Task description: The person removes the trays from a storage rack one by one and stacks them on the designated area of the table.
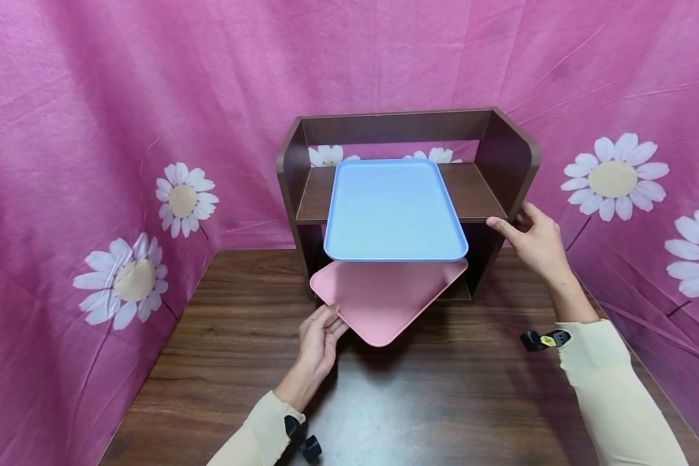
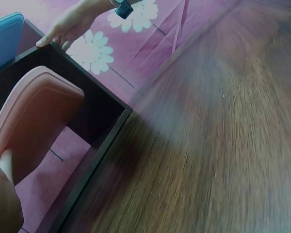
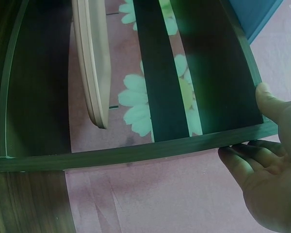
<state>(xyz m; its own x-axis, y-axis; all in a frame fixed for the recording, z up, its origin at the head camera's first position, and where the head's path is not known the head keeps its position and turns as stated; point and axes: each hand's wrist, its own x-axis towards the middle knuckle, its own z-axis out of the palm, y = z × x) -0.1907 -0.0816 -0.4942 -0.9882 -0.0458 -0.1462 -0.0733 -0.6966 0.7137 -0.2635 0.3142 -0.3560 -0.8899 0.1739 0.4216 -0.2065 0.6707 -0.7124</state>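
My left hand [image 1: 317, 343] pinches the left edge of a pink tray [image 1: 378, 304], thumb on top and fingers beneath. The pink tray is turned at an angle, one corner toward me, its far part hidden under a blue tray [image 1: 393, 210]. In the right wrist view the pink tray [image 3: 94, 63] shows at the lower compartment's opening, above its bottom board. The blue tray lies on the upper board of a dark brown shelf [image 1: 511, 155], jutting out over the front. My right hand [image 1: 538, 243] grips the shelf's right side panel, thumb on the front and fingers round the outside.
The shelf stands at the back of a brown wood-grain table [image 1: 227, 382]. Behind it and along both sides hangs a pink curtain [image 1: 239, 77] with white daisies. Black straps with small devices sit on both wrists.
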